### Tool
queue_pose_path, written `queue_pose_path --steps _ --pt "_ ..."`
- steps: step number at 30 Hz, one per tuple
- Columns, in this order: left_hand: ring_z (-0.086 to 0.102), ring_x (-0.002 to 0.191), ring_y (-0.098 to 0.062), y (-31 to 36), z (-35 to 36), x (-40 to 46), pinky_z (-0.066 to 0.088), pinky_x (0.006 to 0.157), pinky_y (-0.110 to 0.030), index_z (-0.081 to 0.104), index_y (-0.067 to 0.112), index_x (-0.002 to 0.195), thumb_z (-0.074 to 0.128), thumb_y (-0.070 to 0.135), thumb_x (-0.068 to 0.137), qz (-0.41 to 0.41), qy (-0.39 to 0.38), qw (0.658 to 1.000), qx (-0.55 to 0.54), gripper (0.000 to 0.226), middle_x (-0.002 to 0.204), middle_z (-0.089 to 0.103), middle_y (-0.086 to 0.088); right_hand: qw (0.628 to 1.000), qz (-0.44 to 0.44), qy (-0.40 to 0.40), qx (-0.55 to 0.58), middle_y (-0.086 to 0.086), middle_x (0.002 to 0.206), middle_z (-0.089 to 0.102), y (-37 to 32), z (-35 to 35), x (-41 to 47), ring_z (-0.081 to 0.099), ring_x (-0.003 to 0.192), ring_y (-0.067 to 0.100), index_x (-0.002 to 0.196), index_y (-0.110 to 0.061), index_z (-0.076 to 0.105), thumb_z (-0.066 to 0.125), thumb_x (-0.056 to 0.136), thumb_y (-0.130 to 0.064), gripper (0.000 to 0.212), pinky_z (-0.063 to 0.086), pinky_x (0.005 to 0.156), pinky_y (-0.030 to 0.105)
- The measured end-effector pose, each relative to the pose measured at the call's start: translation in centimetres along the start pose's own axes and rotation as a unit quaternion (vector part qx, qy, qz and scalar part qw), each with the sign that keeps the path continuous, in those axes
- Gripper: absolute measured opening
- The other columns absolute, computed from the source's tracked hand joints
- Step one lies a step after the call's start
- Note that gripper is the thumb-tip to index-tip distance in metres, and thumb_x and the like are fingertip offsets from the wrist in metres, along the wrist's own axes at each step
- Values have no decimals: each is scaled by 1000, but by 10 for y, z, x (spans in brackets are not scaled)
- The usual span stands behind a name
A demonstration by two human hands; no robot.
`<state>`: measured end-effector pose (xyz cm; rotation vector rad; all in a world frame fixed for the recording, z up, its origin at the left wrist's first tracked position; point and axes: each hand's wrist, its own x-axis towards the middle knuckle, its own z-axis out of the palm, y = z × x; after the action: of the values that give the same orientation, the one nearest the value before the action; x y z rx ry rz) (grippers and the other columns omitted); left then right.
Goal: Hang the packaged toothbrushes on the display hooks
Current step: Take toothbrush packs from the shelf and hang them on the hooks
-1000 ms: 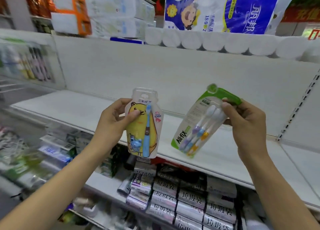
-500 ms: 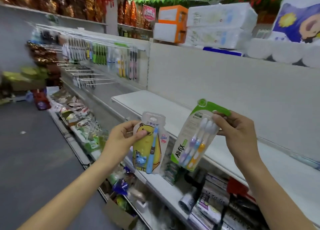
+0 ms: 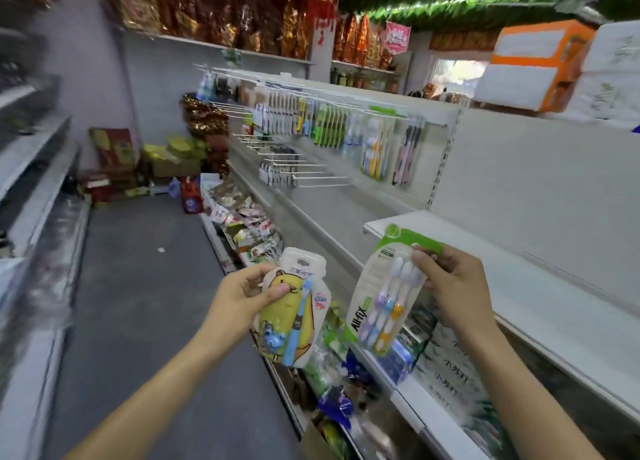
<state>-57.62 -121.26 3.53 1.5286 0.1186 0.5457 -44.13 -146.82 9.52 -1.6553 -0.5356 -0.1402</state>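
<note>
My left hand (image 3: 242,291) pinches a yellow baby toothbrush pack (image 3: 294,314) with a blue brush, held upright at lower centre. My right hand (image 3: 453,286) grips a green-topped three-brush pack (image 3: 381,307) by its upper part, tilted a little. Both packs hang in front of the lower shelves. The display hooks (image 3: 311,177) stick out from the back panel farther down the aisle, upper centre; several are bare. Other toothbrush packs (image 3: 372,147) hang on the upper row there.
A white shelf (image 3: 519,286) runs along the right beside my right hand. Lower shelves (image 3: 433,348) hold packed goods. The grey aisle floor (image 3: 138,303) lies to the left, with bags and boxes (image 3: 166,161) stacked at its far end.
The view has swung left down the aisle, bringing the hook display into sight. Both hands keep their packs and have dropped lower in the picture.
</note>
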Motion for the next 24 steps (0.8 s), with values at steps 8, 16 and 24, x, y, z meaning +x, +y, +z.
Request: queue_pose_path --steps 8,16,24 --pt "74 88 -25 -21 -62 31 60 73 -28 71 -1 101 73 3 84 -60 -26 998 -6 17 101 76 -16 996 -21 -89 12 11 78 73 3 125 43 63 74 18 83 -27 78 69 93 -15 18 54 76 58" --pt "75 89 -27 -42 -100 85 59 75 -27 74 1 103 76 5 82 -66 13 998 1 22 99 77 -13 986 -26 -162 40 22 87 71 14 203 93 62 74 20 86 -26 79 69 89 -19 12 54 74 58" --pt "75 87 -30 -61 -128 180 60 74 -29 74 -1 102 75 2 82 -55 63 996 -2 20 97 77 -15 971 -33 -206 119 4 97 77 48 263 172 71 89 14 103 -21 73 69 90 -38 22 55 76 40"
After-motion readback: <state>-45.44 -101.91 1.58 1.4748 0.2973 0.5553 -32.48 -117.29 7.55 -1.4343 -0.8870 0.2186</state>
